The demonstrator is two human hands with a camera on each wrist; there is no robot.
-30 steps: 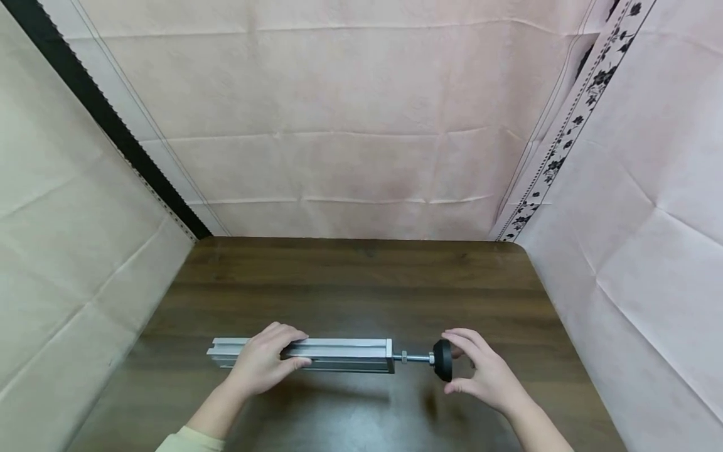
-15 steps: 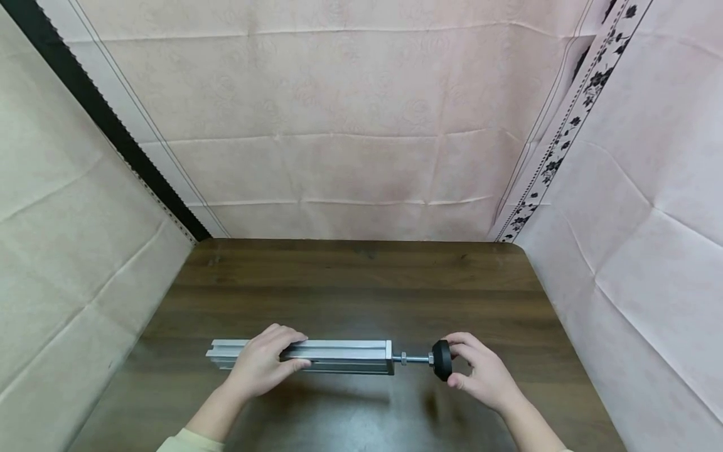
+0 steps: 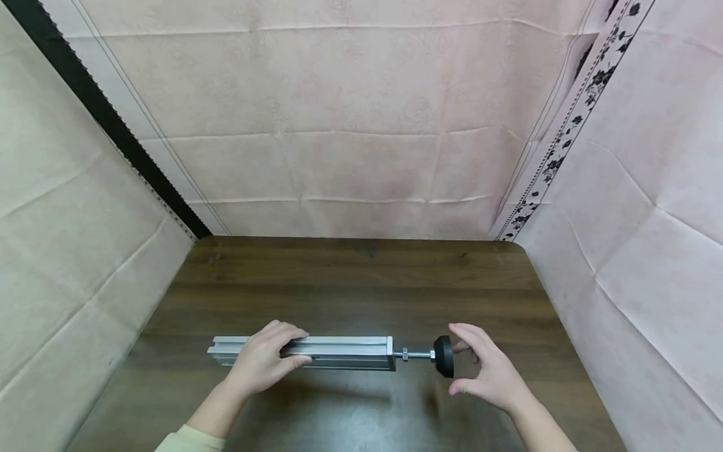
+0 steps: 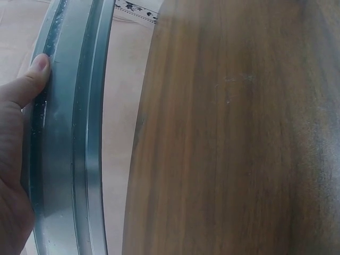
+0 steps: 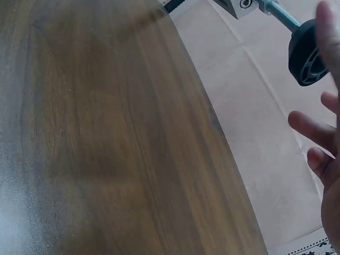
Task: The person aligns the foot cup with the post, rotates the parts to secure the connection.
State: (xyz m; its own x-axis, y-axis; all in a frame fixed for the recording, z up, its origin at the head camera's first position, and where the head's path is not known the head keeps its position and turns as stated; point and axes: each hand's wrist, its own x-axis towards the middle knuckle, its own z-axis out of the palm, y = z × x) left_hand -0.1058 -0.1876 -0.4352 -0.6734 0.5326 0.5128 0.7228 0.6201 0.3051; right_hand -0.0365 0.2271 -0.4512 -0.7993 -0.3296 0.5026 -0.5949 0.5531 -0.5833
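Observation:
My left hand (image 3: 265,359) grips a silver aluminium profile (image 3: 353,353) around its middle, thumb on the near side and fingers over the top. The profile lies level across the head view, its shadow on the table below it. From its right end sticks a threaded rod (image 3: 419,355) with a nut (image 3: 405,355), ending in a black levelling foot (image 3: 444,356). Just right of that foot is my right hand (image 3: 492,371), thumb and fingers spread apart. In the right wrist view the thumb (image 5: 329,40) overlaps the foot's edge, while the other fingers are loosely bent and hold nothing.
A brown wooden table (image 3: 361,282) with rounded far corners spreads beneath both hands. Pale creased cloth (image 3: 350,125) hangs beyond its far edge, with more cloth on the left (image 3: 85,251) and right (image 3: 638,251) sides.
Half a second ago my right fingers were closed in on the black foot; now they have spread and moved slightly right. My left hand keeps the same grip on the profile.

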